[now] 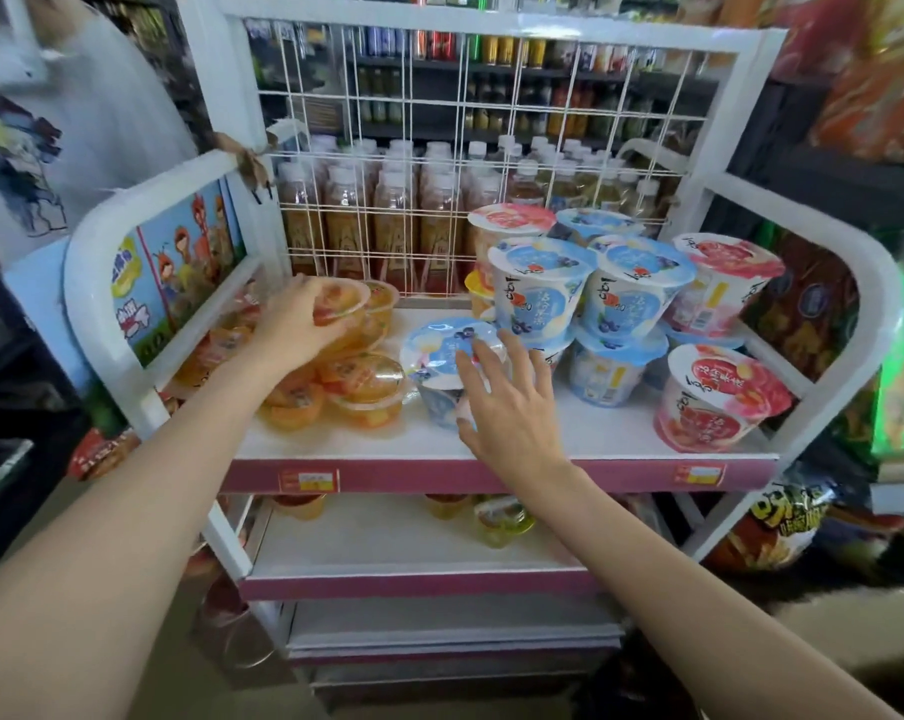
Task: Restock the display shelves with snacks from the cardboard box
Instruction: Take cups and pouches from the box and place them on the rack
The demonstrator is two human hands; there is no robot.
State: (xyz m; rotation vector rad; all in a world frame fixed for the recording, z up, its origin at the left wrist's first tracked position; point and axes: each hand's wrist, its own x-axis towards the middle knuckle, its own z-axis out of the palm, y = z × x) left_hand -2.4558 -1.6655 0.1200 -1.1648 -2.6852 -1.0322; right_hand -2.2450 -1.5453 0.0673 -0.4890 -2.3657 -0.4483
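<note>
We see clear orange jelly cup [343, 304] with fruit inside, atop cup pile at left of top shelf [491, 449]. Left hand [294, 324] grips it from side, fingers curled. Right hand [507, 402] spread flat, fingers apart, on blue-lidded cup [439, 350] mid-shelf.

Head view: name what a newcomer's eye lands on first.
The stacked blue cups and pink cups crowd the right of the top shelf. At left the left hand grips an orange jelly cup atop a pile, while the right hand spreads open over a lone blue cup at centre.
</note>
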